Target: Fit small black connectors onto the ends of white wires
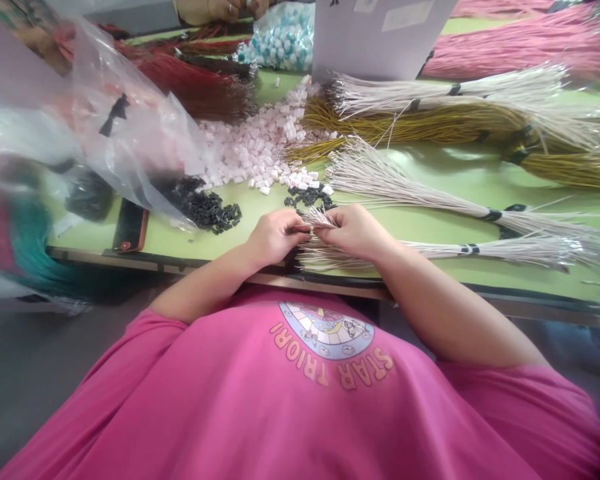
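Near the table's front edge, my two hands meet almost fingertip to fingertip. My right hand (353,230) is closed on a bunch of thin white wires (316,217), whose ends poke out past the fingers to the left. Thumb and fingers of my left hand (277,235) are pinched together right beside those ends; whatever is in the pinch is too small to make out. A tied bundle of white wires (430,250) lies under and to the right of my right hand. Just beyond the hands is a small pile of black connector pieces (305,196).
A heap of white connector housings (260,150) spreads behind. More white wire bundles (420,179) and yellow wires (410,127) lie right. Left are a larger black pile (215,212), a plastic bag (130,127) and a phone-like dark object (130,227). Another person's hands (225,9) show at the top.
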Available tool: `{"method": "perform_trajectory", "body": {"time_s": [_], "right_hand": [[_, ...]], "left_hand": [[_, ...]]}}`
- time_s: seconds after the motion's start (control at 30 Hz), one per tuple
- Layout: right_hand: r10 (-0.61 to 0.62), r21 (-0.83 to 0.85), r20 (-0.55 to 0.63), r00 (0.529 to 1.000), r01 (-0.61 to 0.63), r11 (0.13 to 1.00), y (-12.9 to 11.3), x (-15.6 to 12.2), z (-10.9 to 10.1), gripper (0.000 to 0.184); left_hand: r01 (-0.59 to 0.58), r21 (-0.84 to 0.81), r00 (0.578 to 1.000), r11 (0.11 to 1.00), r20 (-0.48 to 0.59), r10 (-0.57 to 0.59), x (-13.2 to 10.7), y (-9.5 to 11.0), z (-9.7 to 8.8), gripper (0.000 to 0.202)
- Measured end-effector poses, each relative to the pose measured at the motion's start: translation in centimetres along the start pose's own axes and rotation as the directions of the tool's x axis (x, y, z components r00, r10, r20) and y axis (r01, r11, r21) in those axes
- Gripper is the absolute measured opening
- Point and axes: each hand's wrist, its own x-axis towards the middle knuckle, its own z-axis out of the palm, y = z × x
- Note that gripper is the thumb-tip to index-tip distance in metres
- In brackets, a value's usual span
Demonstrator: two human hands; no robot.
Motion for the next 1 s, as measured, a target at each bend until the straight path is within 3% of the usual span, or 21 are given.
{"method": "perform_trajectory", "body": {"time_s": [0.17,0.33,0.47,0.53,0.6,0.7,0.83,1.0], "right_hand": [[-0.050,-0.019,-0.035,0.998,0.049,0.999,0.3,0.1,0.6,0.014],[-0.090,-0.023,-0.024,0.996,0.089,0.996,0.7,0.2,0.7,0.019],[-0.193,-0.026,-0.074,0.978,0.191,0.981,0.8,0.0,0.1,0.023],[-0.187,-0.019,-0.039,0.982,0.187,0.982,0.8,-0.1,-0.4,0.024],[-0.154,-0.005,0.009,0.988,0.154,0.988,0.7,-0.2,-0.7,0.026],[-0.133,0.022,0.041,0.990,0.133,0.991,0.5,-0.3,-0.9,0.028],[-0.127,0.040,0.059,0.990,0.125,0.991,0.2,-0.3,-0.9,0.026],[-0.115,0.044,0.059,0.992,0.112,0.993,0.1,-0.4,-0.9,0.021]], "left_hand": [[0.014,-0.026,1.000,1.000,0.026,-0.013,0.2,0.1,0.4,0.008],[-0.039,0.086,0.997,0.995,0.070,0.033,-0.3,0.3,-0.5,0.009],[0.015,0.237,0.989,0.971,0.139,-0.049,-1.0,-0.8,-3.9,0.015],[0.129,0.354,0.991,0.927,-0.009,-0.135,-1.1,-2.6,-6.1,0.014],[0.251,0.453,0.967,0.855,-0.152,-0.203,-1.0,-4.8,-8.1,0.015],[0.288,0.498,0.955,0.818,-0.082,-0.286,-0.6,-7.6,-9.7,0.017],[0.281,0.509,0.943,0.814,0.012,-0.333,-0.3,-8.5,-9.7,0.015],[0.380,0.379,0.918,0.844,-0.045,-0.393,-0.2,-7.1,-9.1,0.006]]}}
